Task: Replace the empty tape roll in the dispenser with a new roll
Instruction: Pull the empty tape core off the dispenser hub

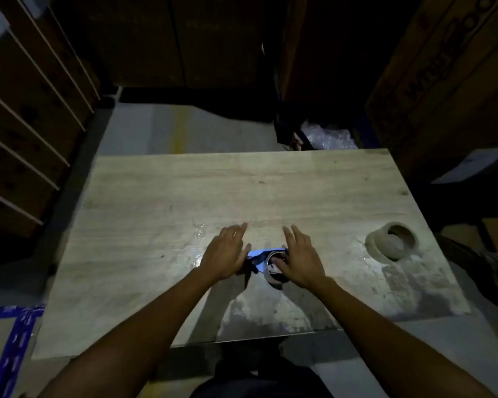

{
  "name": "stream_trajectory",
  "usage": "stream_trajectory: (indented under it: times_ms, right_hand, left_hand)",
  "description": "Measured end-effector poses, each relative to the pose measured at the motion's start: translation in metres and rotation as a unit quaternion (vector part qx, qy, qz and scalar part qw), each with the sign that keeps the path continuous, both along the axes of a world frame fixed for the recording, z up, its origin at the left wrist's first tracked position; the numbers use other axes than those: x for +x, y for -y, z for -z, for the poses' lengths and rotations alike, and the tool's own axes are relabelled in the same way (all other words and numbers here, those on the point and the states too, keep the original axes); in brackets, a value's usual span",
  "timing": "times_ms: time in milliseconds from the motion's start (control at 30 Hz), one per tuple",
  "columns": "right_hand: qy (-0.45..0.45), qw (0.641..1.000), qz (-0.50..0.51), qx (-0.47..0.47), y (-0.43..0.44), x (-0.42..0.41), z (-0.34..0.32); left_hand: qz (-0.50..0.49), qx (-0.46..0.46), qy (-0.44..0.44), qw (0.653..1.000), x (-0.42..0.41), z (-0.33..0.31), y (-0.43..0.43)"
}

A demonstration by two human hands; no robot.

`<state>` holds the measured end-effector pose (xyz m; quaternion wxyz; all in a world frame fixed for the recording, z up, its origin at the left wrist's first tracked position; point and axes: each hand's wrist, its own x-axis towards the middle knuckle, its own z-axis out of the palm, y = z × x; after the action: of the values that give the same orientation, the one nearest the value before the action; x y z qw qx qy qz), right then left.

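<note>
At frame centre, on a worn, pale wooden table [184, 191], both hands flanked a blue plastic dispenser [258, 258], mostly hidden. The left hand [227, 254] lay flat-fingered against it; the right hand [299, 261] covered its round roll, grip unclear. A cardboard-coloured ring-shaped tape roll [393, 244] lay at right.
</note>
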<state>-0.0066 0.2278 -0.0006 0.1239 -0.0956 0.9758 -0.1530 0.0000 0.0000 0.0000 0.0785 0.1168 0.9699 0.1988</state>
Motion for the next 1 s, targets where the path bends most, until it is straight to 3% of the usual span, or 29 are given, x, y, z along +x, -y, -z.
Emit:
stream_trajectory:
  times_ms: [133, 233, 567, 667, 800, 900, 1000]
  right_hand:
    - [0.142, 0.989, -0.037, 0.014, -0.012, 0.01, 0.02]
    - [0.154, 0.987, -0.042, 0.011, -0.015, 0.01, 0.033]
    - [0.117, 0.988, -0.034, -0.091, -0.016, -0.004, 0.031]
    - [0.099, 0.98, -0.038, -0.168, -0.016, -0.014, 0.008]
    - [0.093, 0.958, -0.029, -0.271, -0.008, -0.024, -0.034]
    - [0.089, 0.943, 0.003, -0.321, 0.005, -0.027, -0.064]
    - [0.115, 0.905, 0.048, -0.407, 0.02, -0.028, -0.087]
  left_hand:
    - [-0.029, 0.028, 0.116, 0.992, 0.01, 0.018, -0.019]
    - [-0.084, 0.065, 0.144, 0.984, 0.016, 0.027, -0.032]
    - [-0.247, 0.202, 0.091, 0.944, 0.008, 0.019, -0.04]
    - [-0.28, 0.253, 0.08, 0.922, 0.001, 0.0, -0.034]
    - [-0.271, 0.279, 0.02, 0.921, -0.006, -0.03, -0.01]
    - [-0.275, 0.376, -0.002, 0.885, -0.009, -0.058, 0.006]
    - [-0.291, 0.509, -0.007, 0.81, -0.009, -0.082, 0.017]
